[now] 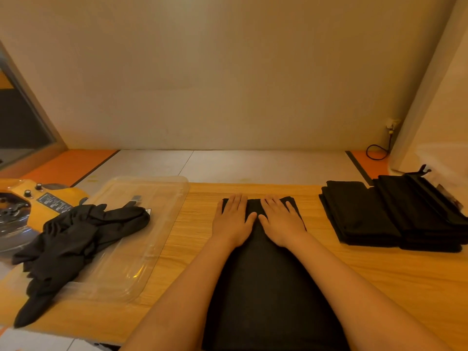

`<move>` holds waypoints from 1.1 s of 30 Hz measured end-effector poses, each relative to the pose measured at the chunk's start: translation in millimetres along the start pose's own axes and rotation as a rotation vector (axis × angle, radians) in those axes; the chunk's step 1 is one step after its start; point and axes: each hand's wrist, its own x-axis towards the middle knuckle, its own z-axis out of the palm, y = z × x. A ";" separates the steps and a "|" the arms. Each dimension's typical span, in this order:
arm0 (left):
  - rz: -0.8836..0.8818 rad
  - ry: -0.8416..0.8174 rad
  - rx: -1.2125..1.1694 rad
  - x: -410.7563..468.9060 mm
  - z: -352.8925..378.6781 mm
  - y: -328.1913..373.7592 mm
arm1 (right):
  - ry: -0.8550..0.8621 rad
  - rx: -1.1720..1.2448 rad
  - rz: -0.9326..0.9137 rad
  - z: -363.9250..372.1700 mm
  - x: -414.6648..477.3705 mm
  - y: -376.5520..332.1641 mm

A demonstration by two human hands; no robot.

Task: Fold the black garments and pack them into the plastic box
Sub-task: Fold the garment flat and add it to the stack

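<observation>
A long black garment lies flat down the middle of the wooden table. My left hand and my right hand press side by side on its far end, fingers straight. To the left, a clear plastic box lies on the table with a crumpled black garment heaped over its left side. At the right, folded black garments sit in neat stacks.
A yellow machine with knobs stands at the far left beside the box. More dark folded items lie at the right edge. Behind the table, a black cable runs from a wall socket over an orange and white floor.
</observation>
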 end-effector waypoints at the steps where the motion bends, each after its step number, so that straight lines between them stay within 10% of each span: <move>1: -0.010 -0.013 -0.014 2.7 2.4 -3.6 | -0.010 0.001 0.005 2.3 5.0 4.1; 10: -0.161 0.042 0.005 5.2 14.2 -6.7 | 0.065 -0.015 0.253 12.7 7.9 9.2; 33: -0.016 0.000 -0.007 -147.0 16.2 27.5 | 0.069 0.005 -0.022 18.5 -137.3 -7.7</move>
